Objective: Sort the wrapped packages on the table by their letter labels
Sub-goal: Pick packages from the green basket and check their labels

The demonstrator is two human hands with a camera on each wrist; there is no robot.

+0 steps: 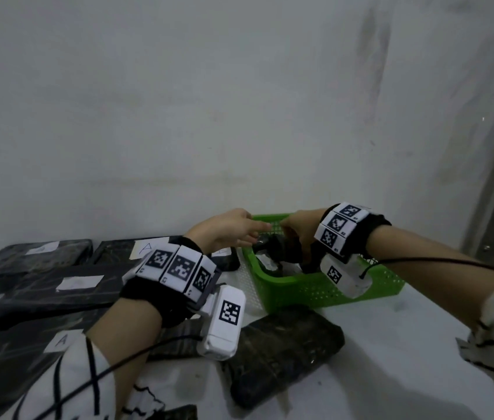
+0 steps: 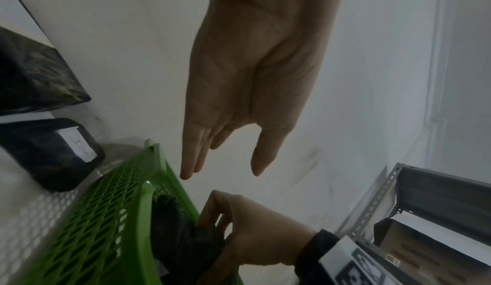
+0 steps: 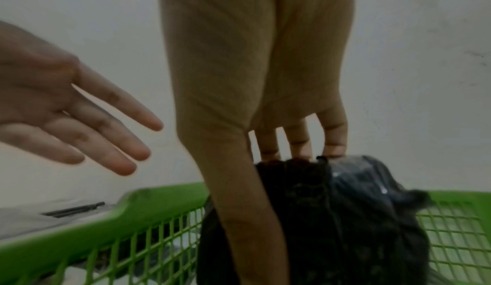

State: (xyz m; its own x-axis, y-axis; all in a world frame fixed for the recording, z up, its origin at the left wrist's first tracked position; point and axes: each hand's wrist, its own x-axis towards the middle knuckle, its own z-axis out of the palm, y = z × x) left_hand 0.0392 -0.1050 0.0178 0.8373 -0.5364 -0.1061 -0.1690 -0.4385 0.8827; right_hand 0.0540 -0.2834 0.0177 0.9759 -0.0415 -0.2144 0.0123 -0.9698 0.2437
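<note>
You are working at a white table [image 1: 391,334] pushed against a bare, scuffed white wall [image 1: 239,101], with a grey metal shelving rack [image 2: 438,195] standing to the right of the green mesh basket [image 1: 315,289]. The basket sits at the table's back edge, touching or nearly touching the wall. Your right hand [image 1: 300,225] reaches down into the basket and grips the top of a black wrapped package [image 3: 345,216], fingers and thumb curled around it. Your left hand [image 1: 227,228] hovers just above the basket's left rim, fingers straight and relaxed, holding nothing. Left of the basket lie several flat black packages with white paper labels [image 1: 39,248], at least two of them marked A. A thicker black bundle [image 1: 282,353] lies on the table just in front of the basket. Right of the basket the white surface runs bare toward the rack.
</note>
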